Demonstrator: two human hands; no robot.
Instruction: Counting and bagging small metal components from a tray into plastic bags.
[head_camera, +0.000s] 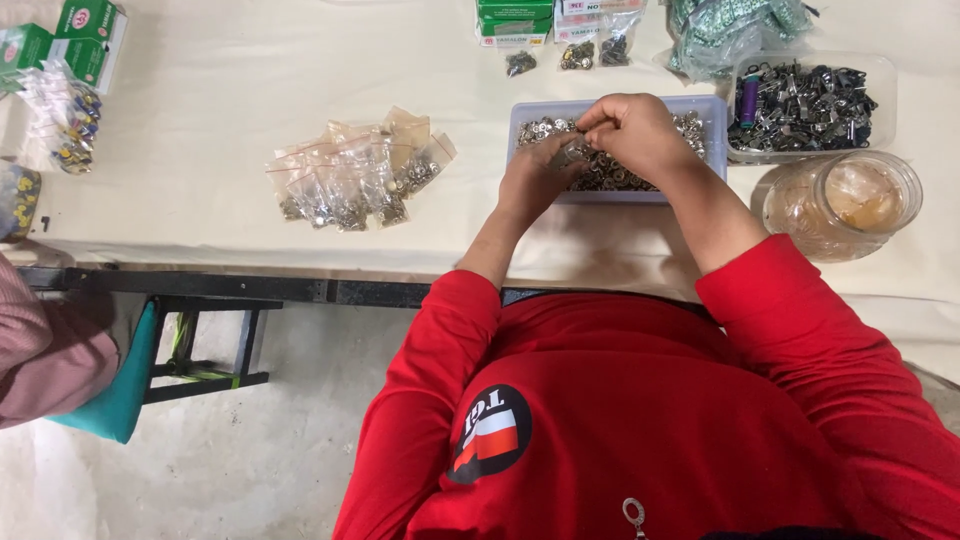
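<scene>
Small silver metal fasteners (610, 172) fill a shallow lavender tray (713, 108) on the cream table (200, 110). Above it, the left hand (540, 180) and right hand (632, 128) pinch a few pieces together, seemingly mid-sorting; filled small bags (355, 175) lie well apart to the left.

One head-worn camera looks steeply down from close above, facing the desk (200, 110) edge beyond the person's chest.
</scene>
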